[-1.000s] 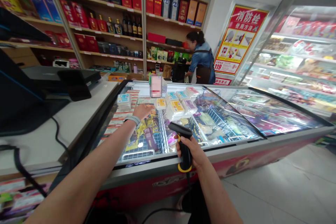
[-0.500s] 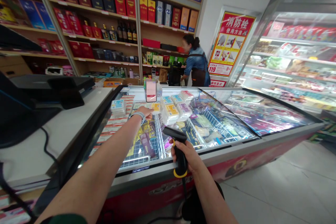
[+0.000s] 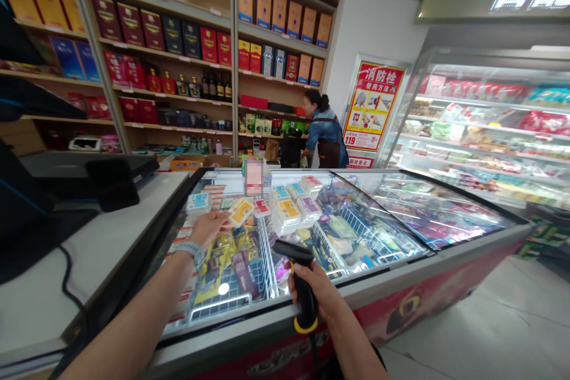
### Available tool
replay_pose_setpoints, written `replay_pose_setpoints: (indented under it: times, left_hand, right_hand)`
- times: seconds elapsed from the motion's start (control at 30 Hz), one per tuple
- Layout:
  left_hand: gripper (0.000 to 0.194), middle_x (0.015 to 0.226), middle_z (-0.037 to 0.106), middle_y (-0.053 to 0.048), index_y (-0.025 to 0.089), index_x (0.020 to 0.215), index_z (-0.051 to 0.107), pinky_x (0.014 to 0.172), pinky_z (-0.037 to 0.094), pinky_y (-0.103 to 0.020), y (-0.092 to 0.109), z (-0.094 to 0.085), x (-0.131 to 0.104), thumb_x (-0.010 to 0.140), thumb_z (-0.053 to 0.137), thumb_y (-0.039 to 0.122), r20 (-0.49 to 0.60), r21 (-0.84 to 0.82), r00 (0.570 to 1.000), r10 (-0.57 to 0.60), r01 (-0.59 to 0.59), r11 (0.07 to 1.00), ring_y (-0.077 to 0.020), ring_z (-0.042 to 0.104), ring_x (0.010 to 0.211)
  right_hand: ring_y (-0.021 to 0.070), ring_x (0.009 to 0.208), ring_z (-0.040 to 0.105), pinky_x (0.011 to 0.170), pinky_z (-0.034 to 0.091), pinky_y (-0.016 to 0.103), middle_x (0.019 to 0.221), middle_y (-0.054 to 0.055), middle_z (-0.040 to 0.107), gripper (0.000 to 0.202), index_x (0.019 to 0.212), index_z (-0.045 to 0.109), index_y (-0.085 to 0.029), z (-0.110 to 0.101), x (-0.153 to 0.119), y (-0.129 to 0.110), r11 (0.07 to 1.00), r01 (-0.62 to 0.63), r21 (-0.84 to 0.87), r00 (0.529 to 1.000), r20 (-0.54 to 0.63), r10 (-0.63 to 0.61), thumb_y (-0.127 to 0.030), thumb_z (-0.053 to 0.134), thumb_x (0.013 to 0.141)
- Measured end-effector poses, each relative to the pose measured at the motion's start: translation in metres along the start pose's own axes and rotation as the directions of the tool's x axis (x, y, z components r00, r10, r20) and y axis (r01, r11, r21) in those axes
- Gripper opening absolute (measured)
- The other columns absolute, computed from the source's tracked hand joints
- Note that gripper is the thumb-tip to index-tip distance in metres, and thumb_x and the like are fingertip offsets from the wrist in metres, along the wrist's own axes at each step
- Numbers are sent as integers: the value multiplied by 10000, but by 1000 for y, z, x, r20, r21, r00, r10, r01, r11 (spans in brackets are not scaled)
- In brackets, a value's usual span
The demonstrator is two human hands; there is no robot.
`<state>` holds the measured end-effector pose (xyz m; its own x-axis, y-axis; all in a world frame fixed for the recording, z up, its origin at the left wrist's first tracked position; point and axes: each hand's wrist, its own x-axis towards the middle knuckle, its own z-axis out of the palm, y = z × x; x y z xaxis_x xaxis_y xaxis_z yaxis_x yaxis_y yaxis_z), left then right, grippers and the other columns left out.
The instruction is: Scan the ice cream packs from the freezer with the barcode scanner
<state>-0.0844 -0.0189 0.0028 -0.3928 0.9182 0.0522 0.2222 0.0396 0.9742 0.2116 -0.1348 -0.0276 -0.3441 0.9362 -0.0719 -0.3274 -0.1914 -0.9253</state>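
My left hand [image 3: 208,228] is closed on the near edge of a flat pack with a yellow label [image 3: 241,212], held over the glass top of a chest freezer [image 3: 392,270]. A red-labelled pack [image 3: 262,208] lies just to its right. Beside that stand stacks of clear packs [image 3: 286,217] with yellow, blue, purple and red labels. A blue-labelled stack [image 3: 198,202] sits to the left. In my right hand [image 3: 321,292], a black and yellow barcode scanner [image 3: 294,250] is gripped by its handle above the freezer's front edge, its cord hanging down.
A phone [image 3: 254,181] stands upright at the freezer's back edge. On the left is a white counter [image 3: 48,291] with dark checkout equipment and a cable. A person in a blue shirt [image 3: 327,136] bends by the shelves behind. A lit display fridge [image 3: 481,124] is at right.
My left hand has moved left with the yellow-labelled pack, which is now tilted and apart from the stacks. The red-labelled pack beside it has come into view. My view has tipped upward.
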Motion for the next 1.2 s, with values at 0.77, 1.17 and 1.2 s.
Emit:
replay_pose_setpoints:
  times: [0.77, 1.17, 1.2]
  left_hand:
    - [243, 689, 670, -30, 188, 762, 632, 592, 467, -258, -17, -13, -10, 737, 604, 427, 48, -100, 972, 228, -223, 970, -154, 591, 603]
    - [210, 671, 668, -26, 193, 783, 635, 571, 464, -256, -22, -11, -6, 736, 620, 397, 49, -132, 973, 224, -216, 967, -151, 584, 579]
    - [210, 671, 669, -26, 193, 786, 636, 569, 463, -256, -21, -11, -6, 738, 619, 396, 49, -134, 973, 224, -215, 967, -151, 585, 580]
  right_hand:
    - [235, 739, 650, 654, 439, 286, 737, 45, 700, 187, 833, 698, -171, 56, 21, -67, 402, 185, -897, 926, 22, -376, -334, 655, 753]
    - [261, 771, 662, 640, 428, 297, 738, 60, 707, 237, 875, 704, -183, 57, 28, -61, 377, 100, -921, 939, -38, -343, -382, 651, 758]
    - [260, 765, 661, 635, 425, 296, 731, 60, 705, 231, 861, 702, -181, 57, 28, -60, 374, 99, -922, 938, -39, -344, -380, 649, 758]
